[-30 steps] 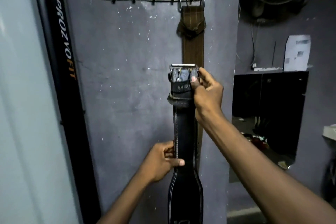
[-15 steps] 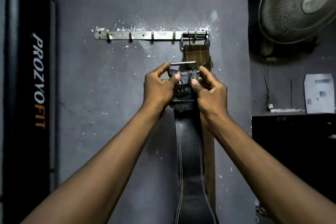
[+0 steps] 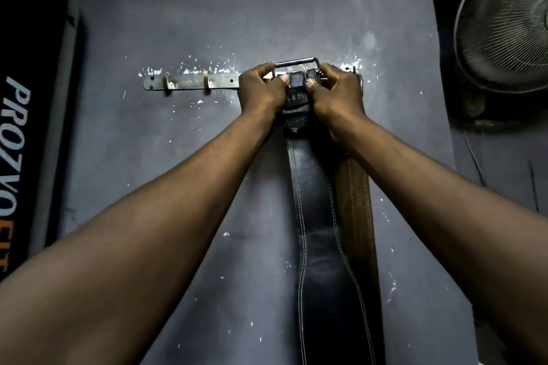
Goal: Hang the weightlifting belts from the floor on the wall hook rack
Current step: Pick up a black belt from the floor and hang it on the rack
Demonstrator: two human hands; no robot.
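Head view: my left grip (image 3: 261,92) and right grip (image 3: 338,95) are both clenched on the top end of the black belt (image 3: 314,216). The thumbs pinch the strap just under its steel buckle (image 3: 296,64), which is held against the wall at the level of the hook rack (image 3: 189,81). My knuckles hide the target hook, so I judge the buckle could miss it or catch only its tip, and letting go then would drop the belt. It could also snag the brown belt (image 3: 355,201) hanging just beside it. The black belt's long axis runs vertical, buckle up, tail down past the bottom edge.
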